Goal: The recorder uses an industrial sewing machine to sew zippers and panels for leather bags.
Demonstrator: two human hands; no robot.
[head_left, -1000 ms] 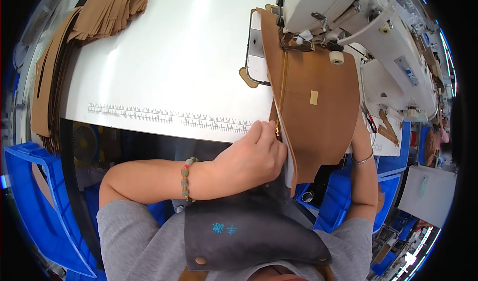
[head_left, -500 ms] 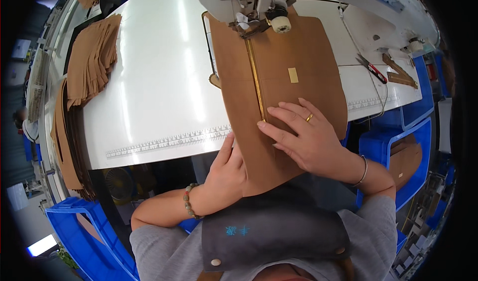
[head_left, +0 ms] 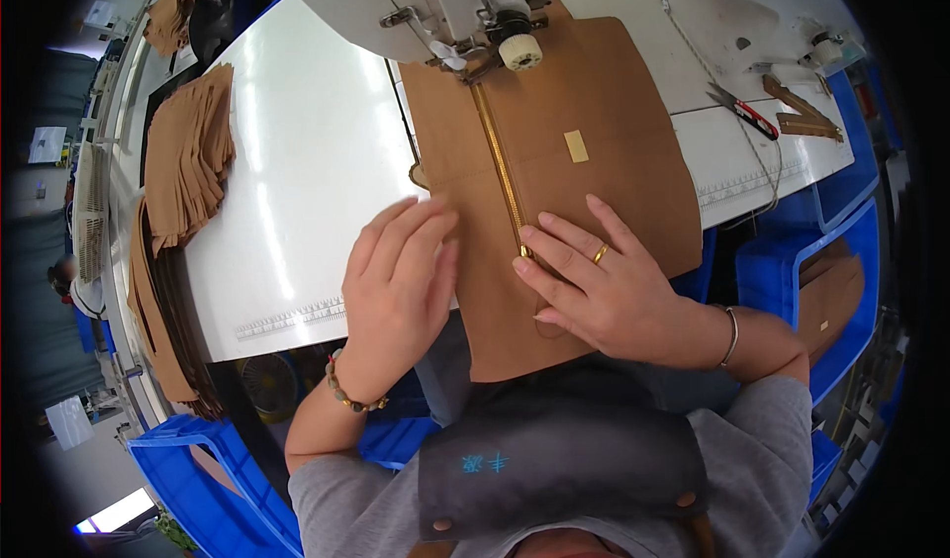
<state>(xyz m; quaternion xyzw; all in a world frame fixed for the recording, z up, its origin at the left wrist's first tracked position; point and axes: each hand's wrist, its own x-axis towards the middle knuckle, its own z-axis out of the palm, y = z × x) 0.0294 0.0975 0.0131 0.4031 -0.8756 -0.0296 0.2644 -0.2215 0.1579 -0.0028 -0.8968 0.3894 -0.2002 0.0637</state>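
A brown panel (head_left: pixel 623 192) lies flat under the sewing machine head (head_left: pixel 435 14), with a gold zipper (head_left: pixel 493 142) running lengthwise down it and a small pale rectangle (head_left: pixel 576 145) on it. My right hand (head_left: pixel 614 296) rests open on the panel, fingers spread over the zipper's lower end and beside it; a gold ring is on one finger. Close to the panel's left edge, my left hand (head_left: pixel 396 291) is raised with loosely curved, open fingers and nothing visible in them; its fingertips are slightly blurred.
Stacked brown pieces (head_left: pixel 183 152) lie on the left of the white worktable (head_left: pixel 282 162). Red-handled snips (head_left: pixel 752 115), a cord and zipper pieces (head_left: pixel 802 113) lie at the right. Blue bins (head_left: pixel 213 479) stand either side below. A person (head_left: pixel 64 281) is at far left.
My left hand has left the panel's lower left edge and risen up and leftward. My right hand came onto the zipper and stayed there; the panel now lies flatter.
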